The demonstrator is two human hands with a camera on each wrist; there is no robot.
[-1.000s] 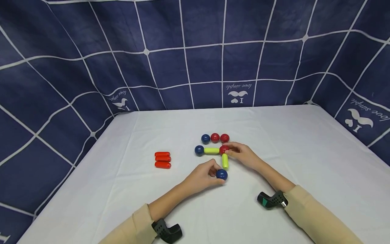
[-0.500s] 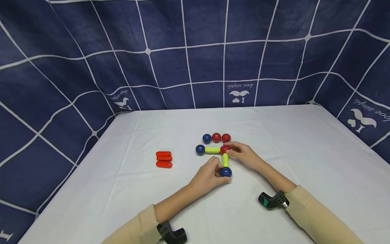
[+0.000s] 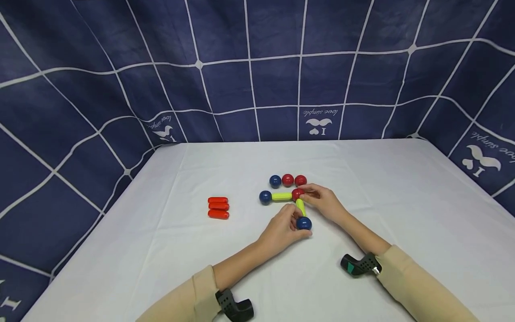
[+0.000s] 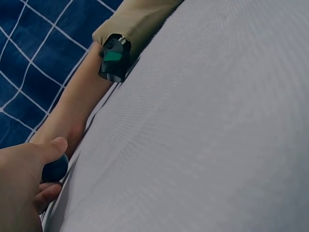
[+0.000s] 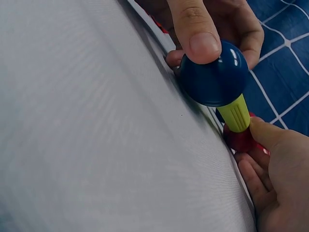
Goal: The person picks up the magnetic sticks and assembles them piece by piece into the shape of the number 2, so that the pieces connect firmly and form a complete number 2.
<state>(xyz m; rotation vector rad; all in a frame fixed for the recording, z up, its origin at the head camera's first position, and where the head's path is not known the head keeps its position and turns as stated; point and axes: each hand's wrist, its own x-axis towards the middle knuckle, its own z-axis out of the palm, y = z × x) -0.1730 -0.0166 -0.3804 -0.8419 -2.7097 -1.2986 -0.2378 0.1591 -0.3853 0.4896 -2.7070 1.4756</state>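
Note:
My left hand (image 3: 281, 228) grips a blue ball (image 3: 304, 223) between thumb and fingers; the right wrist view shows the thumb pressed on that blue ball (image 5: 212, 75). A yellow-green rod (image 3: 300, 206) joins this ball to a red ball (image 3: 297, 194), which my right hand (image 3: 325, 205) pinches. From the red ball a second yellow-green rod (image 3: 281, 197) runs left to another blue ball (image 3: 265, 197). Together they form a bent chain on the table. In the left wrist view the left hand (image 4: 24, 183) partly covers its blue ball (image 4: 55, 169).
Behind the chain lie a loose blue ball (image 3: 275, 181) and two red balls (image 3: 287, 180) in a row. Several red rods (image 3: 218, 206) sit side by side to the left. A white cloth covers the table (image 3: 181, 259); a dark blue checked curtain (image 3: 225, 85) hangs behind.
My left hand has brought its blue ball rightward onto the near rod's end. That rod now slants to the right. My right hand stays at the red ball.

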